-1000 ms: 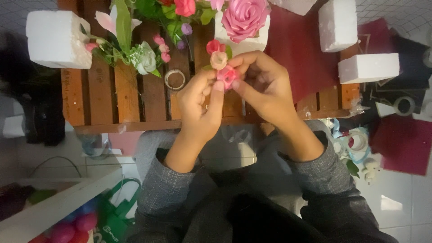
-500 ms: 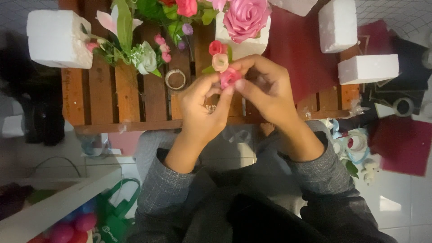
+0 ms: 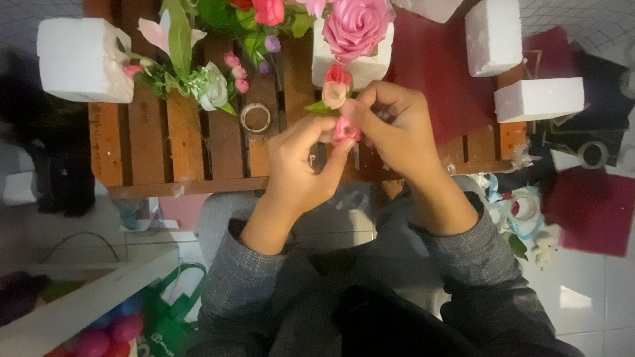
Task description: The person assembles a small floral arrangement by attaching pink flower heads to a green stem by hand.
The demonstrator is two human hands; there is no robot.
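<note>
The small pink flower bud (image 3: 345, 129) sits pinched between both hands, just above the near edge of the wooden slatted table (image 3: 152, 149), right of the table's middle. It belongs to a short sprig: a pale peach bud (image 3: 334, 94) and a red bud (image 3: 338, 75) stand just beyond it, with a green leaf (image 3: 319, 107) poking out to the left. The sprig's long axis runs from near to far, from the pinched pink bud up toward the white foam block (image 3: 370, 68) that carries the large pink rose (image 3: 358, 24).

The left hand (image 3: 301, 168) comes at the bud from the near left, its thumb and forefinger closed on the bud's lower left side. The right hand (image 3: 395, 132) comes from the right and slightly beyond, fingertips curled in and closed on the bud's upper right side. Both hands touch the bud, so neither is nearer; the right one covers more of the sprig's stem.

Farther out, a roll of clear tape (image 3: 255, 118) lies on the slats to the left of the hands, well apart from them. Beyond it a bunch of artificial flowers (image 3: 198, 73) spreads toward another foam block (image 3: 79, 59) at the far left corner. Two more foam blocks (image 3: 539, 99) rest on the right beside a dark red sheet (image 3: 436, 73).
</note>
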